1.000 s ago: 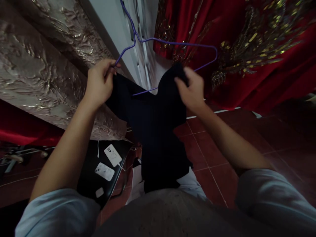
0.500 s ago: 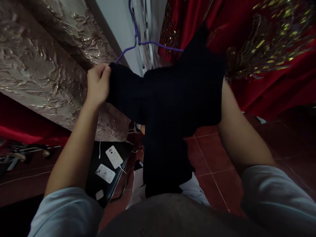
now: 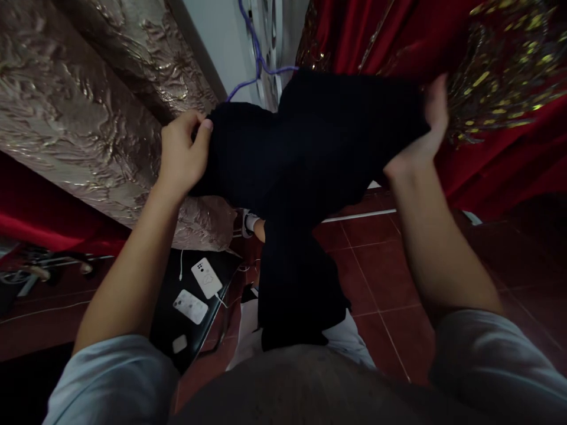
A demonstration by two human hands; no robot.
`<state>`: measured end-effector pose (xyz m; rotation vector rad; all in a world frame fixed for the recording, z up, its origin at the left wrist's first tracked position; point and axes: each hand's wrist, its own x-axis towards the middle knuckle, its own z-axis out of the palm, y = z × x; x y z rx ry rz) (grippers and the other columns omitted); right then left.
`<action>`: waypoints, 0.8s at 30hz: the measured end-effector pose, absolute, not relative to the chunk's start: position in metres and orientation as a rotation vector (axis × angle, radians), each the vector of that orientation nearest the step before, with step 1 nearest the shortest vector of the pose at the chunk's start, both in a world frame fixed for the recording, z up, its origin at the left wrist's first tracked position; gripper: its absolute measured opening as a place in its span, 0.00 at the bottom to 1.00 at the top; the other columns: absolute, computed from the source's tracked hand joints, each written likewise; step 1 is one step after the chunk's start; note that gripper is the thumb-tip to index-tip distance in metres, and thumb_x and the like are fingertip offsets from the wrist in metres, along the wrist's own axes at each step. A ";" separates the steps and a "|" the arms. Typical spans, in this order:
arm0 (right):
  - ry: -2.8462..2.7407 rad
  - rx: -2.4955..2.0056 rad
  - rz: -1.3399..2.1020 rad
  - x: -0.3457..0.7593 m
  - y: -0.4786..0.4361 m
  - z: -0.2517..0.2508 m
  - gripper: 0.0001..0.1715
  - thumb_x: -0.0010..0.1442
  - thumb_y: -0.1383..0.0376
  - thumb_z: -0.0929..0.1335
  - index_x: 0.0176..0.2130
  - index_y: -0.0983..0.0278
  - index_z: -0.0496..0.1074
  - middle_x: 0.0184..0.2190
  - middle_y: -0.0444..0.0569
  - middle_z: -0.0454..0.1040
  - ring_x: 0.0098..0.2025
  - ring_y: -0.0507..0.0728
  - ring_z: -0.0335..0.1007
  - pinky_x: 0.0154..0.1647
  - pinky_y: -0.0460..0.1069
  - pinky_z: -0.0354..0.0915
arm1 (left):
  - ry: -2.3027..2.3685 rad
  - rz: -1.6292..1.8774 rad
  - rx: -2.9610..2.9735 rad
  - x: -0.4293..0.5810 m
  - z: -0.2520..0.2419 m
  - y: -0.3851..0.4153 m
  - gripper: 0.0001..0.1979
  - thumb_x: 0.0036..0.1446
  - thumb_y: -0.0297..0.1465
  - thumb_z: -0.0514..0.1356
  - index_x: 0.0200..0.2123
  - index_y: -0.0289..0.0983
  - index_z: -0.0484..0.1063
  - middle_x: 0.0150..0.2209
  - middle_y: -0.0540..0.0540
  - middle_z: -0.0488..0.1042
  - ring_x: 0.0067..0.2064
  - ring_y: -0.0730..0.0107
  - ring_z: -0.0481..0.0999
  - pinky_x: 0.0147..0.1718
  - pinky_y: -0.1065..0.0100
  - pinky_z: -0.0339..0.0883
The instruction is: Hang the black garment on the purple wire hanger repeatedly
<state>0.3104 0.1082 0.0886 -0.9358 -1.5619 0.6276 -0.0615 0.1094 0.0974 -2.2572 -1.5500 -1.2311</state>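
With my left hand [image 3: 183, 150] I'm pinching the edge of the dark garment [image 3: 310, 141]; two phones [image 3: 207, 278] are lying below on a black surface [image 3: 227, 264]; a purple hanger [image 3: 260, 63] is showing above the garment, which is stretching to my blurring right hand [image 3: 432, 130], whose grip I cannot tell

Rel. to garment [image 3: 305, 141]: L hand [image 3: 183, 147] on its L end, R hand [image 3: 427, 133] at its R; hanger [image 3: 259, 65] top just above; one hung cloth [image 3: 88, 118] L, another [image 3: 500, 112] behind & R; table [image 3: 228, 268] below L, w/ 2 phones [image 3: 206, 278] on it; floor [image 3: 376, 265] beneath.
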 end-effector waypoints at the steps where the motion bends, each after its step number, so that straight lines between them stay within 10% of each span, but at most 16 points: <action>1: -1.481 -0.928 0.656 0.310 0.108 0.096 0.47 0.62 0.34 0.50 0.54 0.56 0.78 0.43 0.50 0.80 0.54 0.62 0.74 0.44 0.57 0.68 | -1.572 -1.221 -2.208 -0.058 0.098 0.107 0.17 0.73 0.38 0.55 0.31 0.37 0.66 0.28 0.50 0.67 0.31 0.72 0.65 0.33 0.67 0.55; 6: -1.227 -0.946 0.820 0.281 0.099 0.126 0.43 0.55 0.37 0.57 0.57 0.54 0.75 0.32 0.51 0.77 0.46 0.62 0.74 0.41 0.59 0.67 | -1.667 -1.161 -2.063 -0.052 0.096 0.112 0.20 0.74 0.41 0.52 0.28 0.38 0.61 0.27 0.48 0.67 0.31 0.69 0.67 0.37 0.66 0.59; 11: -1.532 -0.639 1.263 0.271 0.070 0.106 0.37 0.42 0.32 0.72 0.39 0.54 0.78 0.31 0.49 0.76 0.40 0.63 0.76 0.40 0.58 0.72 | -1.655 -0.984 -2.219 -0.076 0.080 0.123 0.04 0.66 0.29 0.57 0.44 0.38 0.67 0.37 0.44 0.74 0.39 0.62 0.74 0.43 0.61 0.67; 14: -1.980 -0.554 1.470 0.271 0.064 0.086 0.41 0.39 0.34 0.76 0.40 0.60 0.79 0.36 0.53 0.79 0.40 0.63 0.77 0.43 0.58 0.73 | -1.561 -0.861 -2.426 -0.083 0.071 0.117 0.19 0.57 0.24 0.61 0.51 0.39 0.65 0.46 0.42 0.76 0.50 0.56 0.77 0.50 0.57 0.71; 18: -2.168 -0.828 0.739 0.245 0.083 0.053 0.37 0.54 0.47 0.75 0.57 0.62 0.74 0.53 0.58 0.76 0.58 0.68 0.72 0.61 0.64 0.67 | -1.174 -1.140 -2.831 -0.060 0.066 0.096 0.09 0.64 0.34 0.60 0.46 0.40 0.67 0.55 0.43 0.77 0.64 0.57 0.72 0.66 0.52 0.63; 24: -2.159 -0.834 0.112 0.206 0.105 -0.011 0.57 0.55 0.60 0.73 0.73 0.65 0.47 0.73 0.61 0.50 0.77 0.71 0.39 0.77 0.70 0.41 | -0.868 -1.465 -3.178 0.000 0.070 0.061 0.11 0.67 0.40 0.61 0.43 0.39 0.70 0.61 0.41 0.74 0.70 0.55 0.65 0.70 0.48 0.58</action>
